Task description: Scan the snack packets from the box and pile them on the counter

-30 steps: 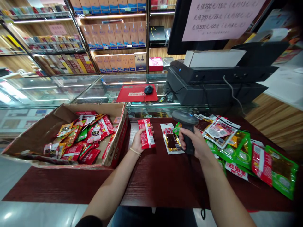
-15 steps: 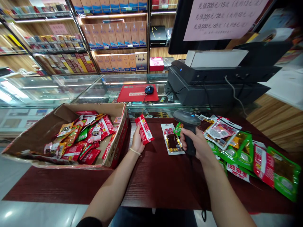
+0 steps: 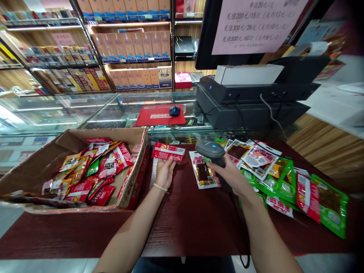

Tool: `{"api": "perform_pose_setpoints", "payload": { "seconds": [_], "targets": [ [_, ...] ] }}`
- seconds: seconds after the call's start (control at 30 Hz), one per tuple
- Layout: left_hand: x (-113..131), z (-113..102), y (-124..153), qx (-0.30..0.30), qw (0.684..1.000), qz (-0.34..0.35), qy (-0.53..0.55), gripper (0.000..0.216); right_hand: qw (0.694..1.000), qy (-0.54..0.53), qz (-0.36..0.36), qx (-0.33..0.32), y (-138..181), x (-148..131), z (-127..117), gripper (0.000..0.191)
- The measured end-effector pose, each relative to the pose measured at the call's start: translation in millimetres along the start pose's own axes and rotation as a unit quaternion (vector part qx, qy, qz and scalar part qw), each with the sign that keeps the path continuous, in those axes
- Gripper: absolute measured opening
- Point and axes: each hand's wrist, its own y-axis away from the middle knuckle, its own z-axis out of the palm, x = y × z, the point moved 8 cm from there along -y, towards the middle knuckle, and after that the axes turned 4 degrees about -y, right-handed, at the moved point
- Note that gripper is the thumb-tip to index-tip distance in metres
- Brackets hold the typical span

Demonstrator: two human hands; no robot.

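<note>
Just right of the cardboard box, my left hand (image 3: 165, 173) holds a red snack packet (image 3: 168, 152), its barcode end pointing right. My right hand (image 3: 227, 172) is closed around the grip of a dark barcode scanner (image 3: 210, 149), whose head points left towards that packet. Under the scanner lies a white-edged snack packet (image 3: 202, 172) with a dark brown window, partly hidden by the scanner and my fingers. The open cardboard box (image 3: 139, 167) on the left contains many small red, orange and green packets (image 3: 110, 167).
Green, red and white packets (image 3: 284, 182) lie heaped on the right of the dark red counter (image 3: 182, 227). Behind are a glass case, a red mouse pad (image 3: 160, 115) with a mouse (image 3: 174, 110), and a monitor (image 3: 204, 41) above black till equipment (image 3: 244, 110). The scanner's cable (image 3: 237, 223) hangs over the front edge.
My left hand has turned the red packet from steeply slanted to nearly level. The scanner has shifted left and down, closer to that packet. The whole view has moved slightly.
</note>
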Motion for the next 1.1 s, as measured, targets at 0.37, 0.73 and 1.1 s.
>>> {"api": "perform_pose_setpoints", "payload": {
  "seconds": [0.37, 0.73, 1.1],
  "targets": [
    [0, -8, -3, 0.036, 0.999, -0.010, 0.021, 0.032, 0.989, 0.134, 0.014, -0.063, 2, 10, -1, 0.021],
    [5, 3, -4, 0.000, 1.000, 0.007, -0.018, 0.034, 0.999, 0.006, -0.034, 0.007, 1, -11, -12, 0.029],
    [-33, 121, 17, -0.158, 0.952, -0.040, -0.259, 0.050, 0.963, -0.132, -0.103, 0.211, 86, -14, -108, 0.041]
  ]
}}
